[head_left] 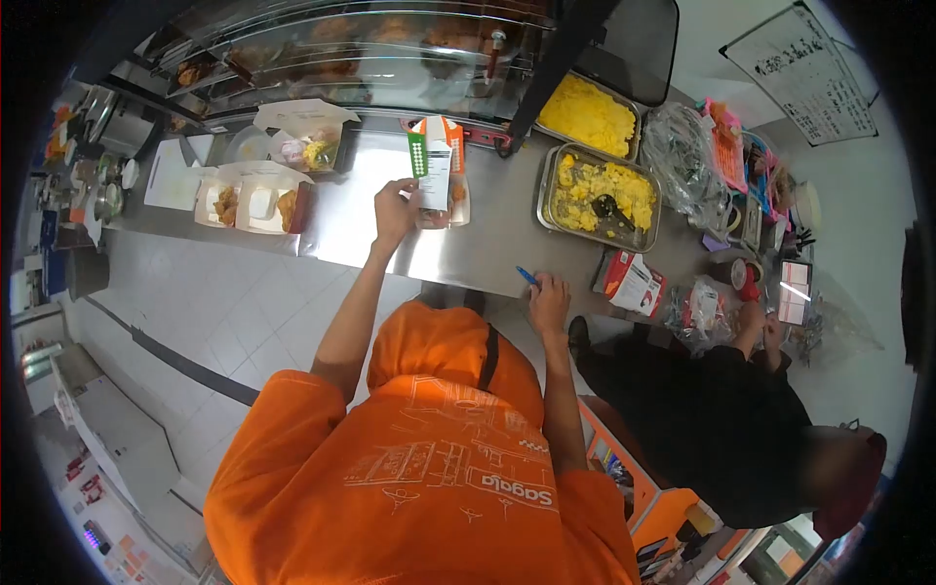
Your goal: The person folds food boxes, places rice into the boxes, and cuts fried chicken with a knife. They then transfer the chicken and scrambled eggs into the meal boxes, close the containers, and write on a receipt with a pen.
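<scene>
My left hand (pixel 395 213) pinches the edge of a white printed slip (pixel 435 177). The slip lies over an open green, orange and white food box (pixel 456 201) on the steel counter (pixel 487 244). Pieces of food show partly behind the slip and beside it. Farther right, at the counter's front edge, my right hand (pixel 550 304) holds a blue pen (pixel 527 277) with its tip pointing up and left.
Open food boxes (pixel 300 207) stand at the left, beside a white board (pixel 168 178). Trays of yellow food (pixel 587 115) are to the right, with a red-and-white packet (pixel 636 283) and plastic bags (pixel 682 156). A co-worker in black (pixel 702 419) handles items at the far right.
</scene>
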Demonstrator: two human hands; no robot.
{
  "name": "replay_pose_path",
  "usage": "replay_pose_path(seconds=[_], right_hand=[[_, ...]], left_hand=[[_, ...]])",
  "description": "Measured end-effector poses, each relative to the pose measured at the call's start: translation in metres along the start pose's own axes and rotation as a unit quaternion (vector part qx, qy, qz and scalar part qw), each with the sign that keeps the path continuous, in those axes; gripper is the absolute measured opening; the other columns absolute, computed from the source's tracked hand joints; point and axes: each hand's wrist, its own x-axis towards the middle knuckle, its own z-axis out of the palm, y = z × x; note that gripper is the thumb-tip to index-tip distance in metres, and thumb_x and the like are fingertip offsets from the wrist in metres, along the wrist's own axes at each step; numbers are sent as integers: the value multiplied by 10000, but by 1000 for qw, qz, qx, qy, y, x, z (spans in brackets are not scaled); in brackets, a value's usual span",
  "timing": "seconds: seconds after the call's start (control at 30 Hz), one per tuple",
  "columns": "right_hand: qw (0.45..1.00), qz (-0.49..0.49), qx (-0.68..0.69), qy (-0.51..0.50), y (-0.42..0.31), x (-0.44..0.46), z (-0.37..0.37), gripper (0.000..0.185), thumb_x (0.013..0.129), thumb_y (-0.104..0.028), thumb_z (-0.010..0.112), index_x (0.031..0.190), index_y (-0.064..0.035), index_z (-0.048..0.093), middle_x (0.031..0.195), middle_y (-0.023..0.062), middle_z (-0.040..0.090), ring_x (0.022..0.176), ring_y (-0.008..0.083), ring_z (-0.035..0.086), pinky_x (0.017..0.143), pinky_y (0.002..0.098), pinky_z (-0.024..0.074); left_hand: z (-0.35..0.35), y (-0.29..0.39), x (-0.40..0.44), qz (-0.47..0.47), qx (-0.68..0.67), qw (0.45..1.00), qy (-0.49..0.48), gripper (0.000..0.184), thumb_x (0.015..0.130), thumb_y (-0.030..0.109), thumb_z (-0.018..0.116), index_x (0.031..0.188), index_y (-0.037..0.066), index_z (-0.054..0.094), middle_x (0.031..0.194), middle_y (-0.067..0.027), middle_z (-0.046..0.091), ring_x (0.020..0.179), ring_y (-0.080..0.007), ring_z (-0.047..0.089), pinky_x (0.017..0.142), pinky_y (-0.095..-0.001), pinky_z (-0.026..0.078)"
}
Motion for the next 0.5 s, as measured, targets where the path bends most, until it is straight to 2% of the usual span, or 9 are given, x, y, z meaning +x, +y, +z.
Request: replay_pose_path(seconds=[0.1,0.2,0.27,0.33,0.4,0.5], right_hand=[[993,27,116,10,1,13,10,281,898,-94,693,1145,-17,582,1165,223,589,1105,407,572,933,502,476],[971,31,233,45,-35,35,8,267,933,-95,640,1178,-10,575,1160,234,582,1075,393,587,927,469,474],[944,-21,318,87,-69,64,23,272,937,-175,656,1144,-7,602,1046,208,622,975,368,630,887,460,485],[942,20,335,23,-131,92,8,311,898,-272,718,1077,-26,653,911,167,651,867,355,656,826,463,509],[965,21,260,19,-184,118,-4,311,874,-333,744,963,-40,687,861,145,681,815,335,681,770,443,529],[977,-30,184,106,-212,146,25,327,924,-331,737,924,-5,710,735,63,630,691,152,609,644,335,477]], left_hand=[[-3,13,-7,-12,59,998,16,268,825,45,713,1087,22,757,873,-176,705,792,-324,705,759,-408,556],[5,-6,-9,40,65,997,33,250,845,84,742,1089,35,761,878,-162,721,741,-297,708,703,-387,559],[4,0,-13,21,40,999,31,244,850,77,730,1088,29,757,888,-159,718,732,-293,702,705,-392,557],[1,10,-16,-2,12,999,34,251,853,51,708,1100,22,742,927,-165,708,720,-294,692,699,-395,552],[-3,14,-22,-30,-14,999,37,277,853,6,674,1126,16,718,995,-181,690,705,-298,679,686,-396,543],[-8,10,-27,21,-15,997,76,292,862,-20,641,1144,25,703,1050,-180,672,737,-294,679,679,-386,543]])
